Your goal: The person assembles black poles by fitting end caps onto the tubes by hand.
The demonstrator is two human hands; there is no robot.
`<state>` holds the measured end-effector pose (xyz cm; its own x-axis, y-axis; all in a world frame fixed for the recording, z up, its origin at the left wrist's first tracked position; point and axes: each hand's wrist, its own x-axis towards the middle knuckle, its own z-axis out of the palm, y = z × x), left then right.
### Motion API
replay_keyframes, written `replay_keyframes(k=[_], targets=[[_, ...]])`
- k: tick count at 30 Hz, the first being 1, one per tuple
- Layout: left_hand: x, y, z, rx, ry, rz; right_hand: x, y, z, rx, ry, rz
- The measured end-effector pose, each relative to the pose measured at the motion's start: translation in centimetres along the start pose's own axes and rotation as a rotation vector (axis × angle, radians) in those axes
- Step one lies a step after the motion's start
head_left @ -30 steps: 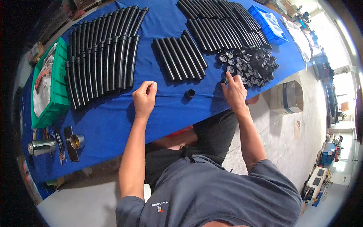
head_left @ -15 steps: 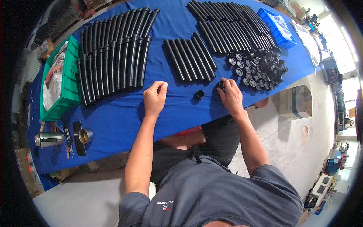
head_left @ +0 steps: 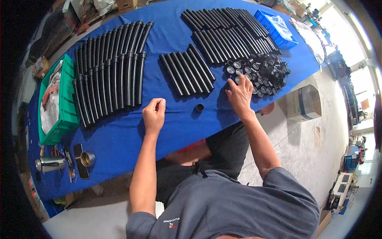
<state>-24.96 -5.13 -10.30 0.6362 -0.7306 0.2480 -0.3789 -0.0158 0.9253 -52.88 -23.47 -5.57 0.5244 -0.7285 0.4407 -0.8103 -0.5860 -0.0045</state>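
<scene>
My left hand (head_left: 154, 116) is closed just above the blue cloth, thumb pressed to the curled fingers; whether anything is inside is hidden. My right hand (head_left: 240, 96) reaches to the near left edge of a pile of black caps (head_left: 271, 71), fingers apart, fingertips over the nearest ones. No cap is visibly gripped there. A single black cap (head_left: 199, 107) stands by itself on the cloth between my hands. Beyond it lies a short row of black tubes (head_left: 186, 73), side by side.
Longer black tubes with collared ends (head_left: 115, 73) lie in two rows at left, beside a green crate (head_left: 67, 103). More tubes (head_left: 223, 44) and a blue bin (head_left: 274, 30) are at the back. A steel flask (head_left: 49, 163), phone (head_left: 81, 162) and metal cup (head_left: 87, 159) stand front left.
My right hand has moved outward to the cap pile and its fingers have spread. My left hand stays closed. The whole view has shifted slightly, with the table appearing lower and further left.
</scene>
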Motion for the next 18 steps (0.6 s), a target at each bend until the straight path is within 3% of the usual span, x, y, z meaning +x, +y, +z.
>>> replay_keyframes(k=[2, 13, 17, 18], targets=[[-0.1, -0.3, 0.1, -0.006, 0.006, -0.012, 0.3, 0.7, 1.0, -0.047, 0.024, -0.061], [-0.1, -0.1, -0.2, 0.003, -0.018, -0.015, 2.2, 1.1, 2.2, -0.046, -0.020, 0.028], [-0.1, 0.0, 0.0, 0.001, -0.014, -0.027, 1.5, -0.4, -0.6, 0.033, 0.095, -0.020], [-0.1, -0.2, -0.2, -0.001, -0.013, -0.026, 0.8, -1.2, -1.0, 0.197, 0.075, -0.020]])
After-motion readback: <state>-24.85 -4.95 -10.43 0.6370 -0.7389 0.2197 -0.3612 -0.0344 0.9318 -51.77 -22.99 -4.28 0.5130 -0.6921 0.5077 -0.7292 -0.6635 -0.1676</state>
